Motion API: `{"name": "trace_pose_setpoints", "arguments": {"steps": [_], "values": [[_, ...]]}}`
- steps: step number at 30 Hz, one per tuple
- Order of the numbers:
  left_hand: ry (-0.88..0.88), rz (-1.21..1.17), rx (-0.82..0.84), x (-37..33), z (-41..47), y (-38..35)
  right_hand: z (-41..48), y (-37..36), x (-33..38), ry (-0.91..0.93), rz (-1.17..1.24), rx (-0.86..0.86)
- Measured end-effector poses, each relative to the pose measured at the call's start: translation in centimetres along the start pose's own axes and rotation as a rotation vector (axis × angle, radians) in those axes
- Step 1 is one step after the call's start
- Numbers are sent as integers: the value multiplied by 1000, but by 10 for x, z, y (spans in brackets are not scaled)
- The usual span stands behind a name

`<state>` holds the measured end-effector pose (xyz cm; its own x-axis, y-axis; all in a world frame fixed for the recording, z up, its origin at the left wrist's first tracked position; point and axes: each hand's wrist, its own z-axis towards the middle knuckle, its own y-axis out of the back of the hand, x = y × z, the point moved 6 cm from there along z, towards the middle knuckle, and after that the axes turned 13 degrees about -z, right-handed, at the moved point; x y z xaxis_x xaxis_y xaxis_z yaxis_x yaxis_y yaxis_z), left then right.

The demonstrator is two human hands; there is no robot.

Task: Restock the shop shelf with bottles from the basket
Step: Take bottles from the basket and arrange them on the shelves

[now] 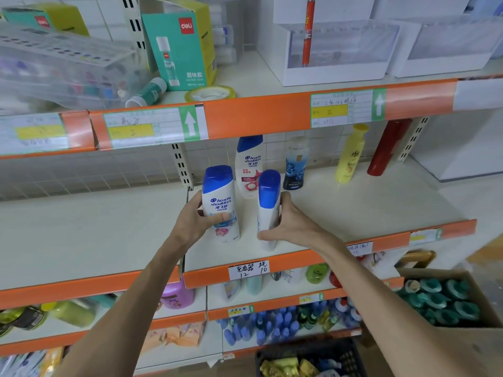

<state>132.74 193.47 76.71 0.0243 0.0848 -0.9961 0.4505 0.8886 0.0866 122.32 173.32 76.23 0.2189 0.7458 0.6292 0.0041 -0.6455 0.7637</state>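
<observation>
One view only: head cam, wide-angle, worn by the person, facing fwd at a shop shelf unit and tilted slightly down. It sits close to the shelving, about level w/ the upper orange shelf edge [258,110], so the top of the middle shelf [353,213] shows from above while lower tiers run off toward the bottom. Both forearms reach up from the bottom edge into centre frame, at arm's length from the lens. Wide lens bows the shelf edges near the sides. Bottom right corner catches a cardboard box [446,300] and a dark basket [351,357] almost straight below. No 2nd view, so nothing shared.
</observation>
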Motion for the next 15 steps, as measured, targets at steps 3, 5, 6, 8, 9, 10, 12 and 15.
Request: {"name": "trace_pose_setpoints", "arguments": {"steps": [3, 5, 6, 8, 9, 10, 12, 15], "values": [[-34, 8, -53, 3, 6, 5, 2, -9, 5, -57, -10, -164], [-49, -16, -98, 2, 14, 11, 6, -16, 8, -99, -2, -239], [-46, -28, -115, 2, 20, 16, 10, -18, 10, -119, 15, -271], [-32, -30, -126, 4, 35, 25, 17, -22, 12, -147, 43, -338], [-30, -21, -119, 4, 43, 30, 20, -24, 14, -155, 48, -372], [-30, -14, -114, 5, 52, 34, 22, -25, 15, -160, 52, -407], [-28, -15, -124, 5, 68, 41, 26, -27, 16, -160, 72, -458], [-59, -10, -113, 4, 87, 46, 34, -29, 17, -151, 104, -506]]}}
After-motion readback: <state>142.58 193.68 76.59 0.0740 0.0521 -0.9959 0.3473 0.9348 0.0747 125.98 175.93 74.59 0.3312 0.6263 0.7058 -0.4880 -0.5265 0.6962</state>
